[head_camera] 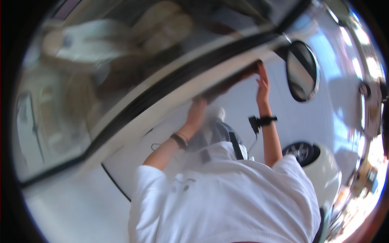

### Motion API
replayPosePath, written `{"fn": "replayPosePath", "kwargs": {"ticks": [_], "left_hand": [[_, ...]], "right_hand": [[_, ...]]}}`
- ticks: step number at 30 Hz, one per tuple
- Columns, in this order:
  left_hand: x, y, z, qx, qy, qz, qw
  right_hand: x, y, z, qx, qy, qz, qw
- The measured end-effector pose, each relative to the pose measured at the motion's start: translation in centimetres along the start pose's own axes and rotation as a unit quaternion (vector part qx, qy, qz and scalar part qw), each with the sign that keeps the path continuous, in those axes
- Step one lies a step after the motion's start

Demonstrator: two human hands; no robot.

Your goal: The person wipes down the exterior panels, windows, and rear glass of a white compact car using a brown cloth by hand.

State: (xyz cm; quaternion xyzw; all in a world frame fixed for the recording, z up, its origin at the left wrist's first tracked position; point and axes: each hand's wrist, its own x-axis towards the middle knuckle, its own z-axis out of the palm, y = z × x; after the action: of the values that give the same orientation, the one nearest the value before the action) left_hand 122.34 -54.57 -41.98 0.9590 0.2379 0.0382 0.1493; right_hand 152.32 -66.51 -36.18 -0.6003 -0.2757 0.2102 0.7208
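Observation:
A dark reddish-brown, long flat piece [231, 80] lies along the pale side of a vehicle [124, 132], just below the dark edge of its window [182, 77]. At the piece's lower end is my left hand [197, 112], blurred, its fingertips meeting it; whether they grip it cannot be told. My right hand [263, 79] is raised at the upper end, fingers extended and touching that end. A dark band is on each wrist, the right one with a small black box and a thin cable.
An oval side mirror [302, 71] juts out at the upper right. Tan and pale shapes show in the window glass. Beside my right arm stands a pale rounded object [323, 173] with a black round part [301, 153] bearing an emblem. Blurred, brightly lit objects line the far right.

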Motion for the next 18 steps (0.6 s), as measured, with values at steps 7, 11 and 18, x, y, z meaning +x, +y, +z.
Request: {"fn": "replayPosePath", "kwargs": {"ticks": [7, 11, 18], "left_hand": [[-6.4, -1.3, -3.7, -0.133, 0.027, -0.232, 0.963], [-8.3, 0.3, 1.1, -0.279, 0.162, -0.304, 0.896], [-13.9, 1.3, 10.8, -0.567, 0.265, -0.485, 0.611]], "right_hand": [[0.1, -4.2, 5.5, -0.462, -0.189, -0.349, 0.793], [3.0, -6.6, 7.3, -0.473, -0.353, -0.435, 0.680], [-0.2, -10.2, 17.6, -0.376, -0.483, -0.573, 0.544]]}}
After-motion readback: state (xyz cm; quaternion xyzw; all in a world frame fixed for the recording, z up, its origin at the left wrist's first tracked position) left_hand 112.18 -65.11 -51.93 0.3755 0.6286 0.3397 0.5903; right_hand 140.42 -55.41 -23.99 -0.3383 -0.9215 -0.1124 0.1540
